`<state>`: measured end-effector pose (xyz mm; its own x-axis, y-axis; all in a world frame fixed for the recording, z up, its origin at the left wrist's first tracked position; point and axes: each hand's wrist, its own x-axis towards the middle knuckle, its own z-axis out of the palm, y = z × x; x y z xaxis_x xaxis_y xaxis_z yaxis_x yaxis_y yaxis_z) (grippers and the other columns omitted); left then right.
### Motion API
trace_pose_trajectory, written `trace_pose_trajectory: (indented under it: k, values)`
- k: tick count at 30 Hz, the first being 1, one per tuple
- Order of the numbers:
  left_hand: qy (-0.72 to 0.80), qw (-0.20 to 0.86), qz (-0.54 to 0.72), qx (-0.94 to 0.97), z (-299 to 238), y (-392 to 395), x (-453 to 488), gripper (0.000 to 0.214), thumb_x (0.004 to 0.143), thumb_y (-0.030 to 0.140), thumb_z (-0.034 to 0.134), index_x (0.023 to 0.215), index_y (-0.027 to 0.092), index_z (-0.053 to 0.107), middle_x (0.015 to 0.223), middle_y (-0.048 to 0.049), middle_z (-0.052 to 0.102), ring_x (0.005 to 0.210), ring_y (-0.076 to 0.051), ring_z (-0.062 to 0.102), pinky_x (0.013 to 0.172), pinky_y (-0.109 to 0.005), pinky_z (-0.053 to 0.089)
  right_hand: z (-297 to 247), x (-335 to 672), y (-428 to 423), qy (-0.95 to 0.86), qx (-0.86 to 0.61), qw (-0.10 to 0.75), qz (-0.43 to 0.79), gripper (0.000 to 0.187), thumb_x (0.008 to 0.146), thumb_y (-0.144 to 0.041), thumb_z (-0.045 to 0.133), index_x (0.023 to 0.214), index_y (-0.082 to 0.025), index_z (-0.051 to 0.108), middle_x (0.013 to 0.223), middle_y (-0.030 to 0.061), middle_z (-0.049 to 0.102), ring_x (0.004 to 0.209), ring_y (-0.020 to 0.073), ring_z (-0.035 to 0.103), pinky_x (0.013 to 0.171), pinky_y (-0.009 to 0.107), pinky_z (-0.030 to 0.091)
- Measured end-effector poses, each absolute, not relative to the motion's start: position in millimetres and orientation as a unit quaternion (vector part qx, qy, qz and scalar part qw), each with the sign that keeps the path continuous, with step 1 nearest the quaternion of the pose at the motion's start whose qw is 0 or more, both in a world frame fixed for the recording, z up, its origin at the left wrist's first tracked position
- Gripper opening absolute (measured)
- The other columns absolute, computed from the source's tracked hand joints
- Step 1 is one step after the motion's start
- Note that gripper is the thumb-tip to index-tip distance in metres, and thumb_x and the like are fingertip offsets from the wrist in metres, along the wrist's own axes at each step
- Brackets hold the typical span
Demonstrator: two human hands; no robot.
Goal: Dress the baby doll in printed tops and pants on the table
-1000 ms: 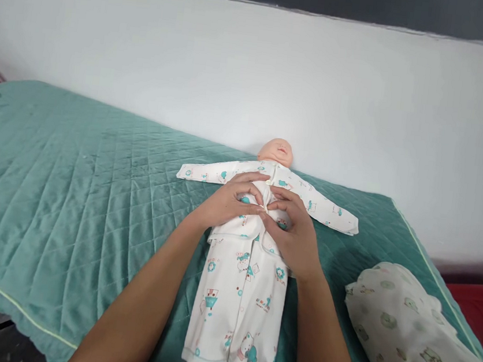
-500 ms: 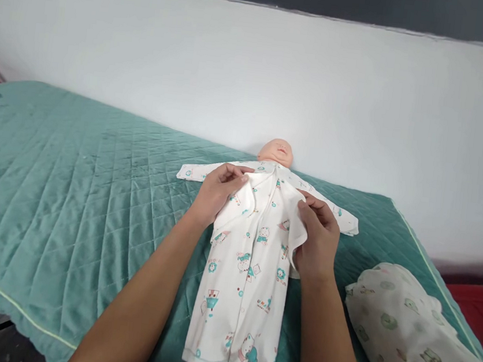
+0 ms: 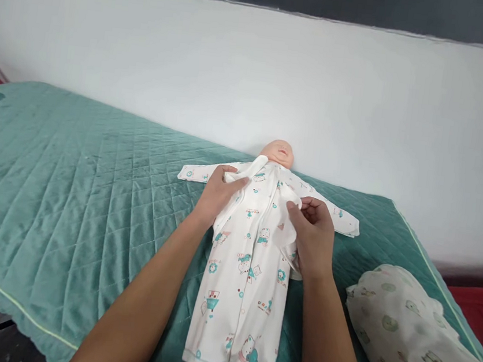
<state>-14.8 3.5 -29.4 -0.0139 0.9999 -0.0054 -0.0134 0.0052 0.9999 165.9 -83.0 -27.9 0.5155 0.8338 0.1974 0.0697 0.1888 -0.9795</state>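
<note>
A baby doll (image 3: 278, 151) lies on its back, dressed in a white baby romper (image 3: 244, 263) printed with small animals and teal motifs. Both sleeves stretch out sideways, and the toes of one foot peek from a trouser leg. At the chest on the left, my left hand (image 3: 222, 195) holds a front edge of the romper between thumb and fingers, and that flap stands folded up toward the neck. Across from it, my right hand (image 3: 315, 230) pinches the other front flap, which curls back over the chest. Some fingertips are hidden by cloth.
A green quilted cover (image 3: 91, 199) lies under the doll. A crumpled white printed cloth (image 3: 411, 334) rests at the lower right. Behind is a white wall (image 3: 236, 70); something red (image 3: 477, 315) shows beyond the right edge.
The left flap has lifted and flipped up toward the doll's neck, with my left thumb farther from the fingers. My right hand has shifted slightly left, and its flap curls inward.
</note>
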Motion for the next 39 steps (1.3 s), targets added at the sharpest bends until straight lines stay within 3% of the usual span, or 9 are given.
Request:
trace_pose_trajectory:
  k: [5, 9, 14, 20, 24, 30, 34, 37, 39]
  values:
    - [0.493, 0.459, 0.476, 0.566, -35, 6, -18, 0.034, 0.076, 0.030, 0.070, 0.108, 0.024, 0.063, 0.081, 0.0010, 0.059, 0.072, -0.017, 0.058, 0.065, -0.028, 0.045, -32, 170, -85, -0.470, -0.620, 0.577, 0.249, 0.025, 0.077, -0.038, 0.078, 0.076, -0.021, 0.059, 0.066, -0.0065, 0.044, 0.062, 0.0103, 0.038, 0.057, 0.024, 0.034]
    - [0.522, 0.352, 0.502, 0.593, -34, 12, -26, 0.031, 0.073, 0.022, 0.065, 0.105, 0.022, 0.065, 0.092, 0.0002, 0.064, 0.085, -0.019, 0.059, 0.077, -0.030, 0.046, -35, 174, -83, -0.394, -0.590, 0.639, 0.295, 0.025, 0.076, -0.039, 0.075, 0.074, -0.021, 0.058, 0.065, -0.0059, 0.050, 0.060, 0.0108, 0.043, 0.054, 0.024, 0.036]
    - [0.584, 0.270, 0.533, 0.549, -40, 23, -41, 0.033, 0.070, 0.016, 0.061, 0.103, 0.021, 0.064, 0.094, -0.0007, 0.066, 0.085, -0.020, 0.059, 0.080, -0.031, 0.047, -33, 197, -80, -0.270, -0.550, 0.729, 0.306, 0.026, 0.066, -0.031, 0.077, 0.068, -0.020, 0.054, 0.061, -0.0078, 0.049, 0.055, 0.0086, 0.042, 0.050, 0.021, 0.035]
    - [0.624, 0.187, 0.504, 0.567, -64, 32, -46, 0.034, 0.074, 0.017, 0.059, 0.108, 0.024, 0.060, 0.097, -0.0034, 0.067, 0.090, -0.023, 0.061, 0.086, -0.034, 0.046, -40, 234, -78, -0.228, -0.569, 0.738, 0.283, 0.030, 0.062, -0.035, 0.077, 0.069, -0.020, 0.052, 0.061, -0.0070, 0.053, 0.054, 0.0105, 0.046, 0.050, 0.024, 0.038]
    - [0.620, 0.168, 0.470, 0.606, -76, 35, -55, 0.028, 0.078, 0.020, 0.058, 0.106, 0.025, 0.062, 0.105, -0.0045, 0.067, 0.100, -0.025, 0.061, 0.089, -0.035, 0.044, -58, 243, -75, -0.314, -0.652, 0.649, 0.232, 0.031, 0.070, -0.049, 0.066, 0.072, -0.020, 0.056, 0.064, -0.0058, 0.054, 0.059, 0.0123, 0.047, 0.054, 0.025, 0.038]
    - [0.602, 0.211, 0.502, 0.584, -81, 46, -94, 0.016, 0.077, 0.020, 0.065, 0.094, 0.022, 0.064, 0.071, 0.0030, 0.053, 0.069, -0.017, 0.049, 0.070, -0.028, 0.036, -66, 273, -89, -0.367, -0.743, 0.540, 0.147, 0.032, 0.072, -0.050, 0.060, 0.062, -0.020, 0.055, 0.059, -0.0043, 0.050, 0.065, 0.0154, 0.045, 0.062, 0.028, 0.034]
    - [0.586, 0.199, 0.538, 0.572, -84, 46, -109, 0.012, 0.081, 0.013, 0.060, 0.090, 0.021, 0.062, 0.065, 0.0045, 0.044, 0.063, -0.014, 0.041, 0.068, -0.028, 0.032, -64, 291, -96, -0.350, -0.791, 0.495, 0.085, 0.026, 0.076, -0.044, 0.055, 0.063, -0.022, 0.052, 0.062, -0.0013, 0.051, 0.067, 0.0185, 0.046, 0.068, 0.033, 0.036]
    - [0.572, 0.170, 0.550, 0.584, -83, 42, -104, 0.014, 0.082, 0.012, 0.058, 0.092, 0.021, 0.061, 0.074, 0.0012, 0.047, 0.071, -0.017, 0.045, 0.074, -0.032, 0.036, -62, 288, -98, -0.349, -0.814, 0.463, 0.041, 0.016, 0.075, -0.036, 0.057, 0.075, -0.020, 0.058, 0.081, 0.0063, 0.061, 0.077, 0.0231, 0.052, 0.079, 0.039, 0.042]
    - [0.540, 0.151, 0.551, 0.618, -81, 37, -92, 0.014, 0.083, 0.014, 0.058, 0.094, 0.021, 0.063, 0.087, -0.0029, 0.055, 0.086, -0.022, 0.052, 0.084, -0.036, 0.040, -60, 276, -99, -0.379, -0.816, 0.435, -0.030, 0.021, 0.078, -0.030, 0.053, 0.092, -0.019, 0.062, 0.105, 0.0140, 0.064, 0.092, 0.0281, 0.058, 0.088, 0.043, 0.045]
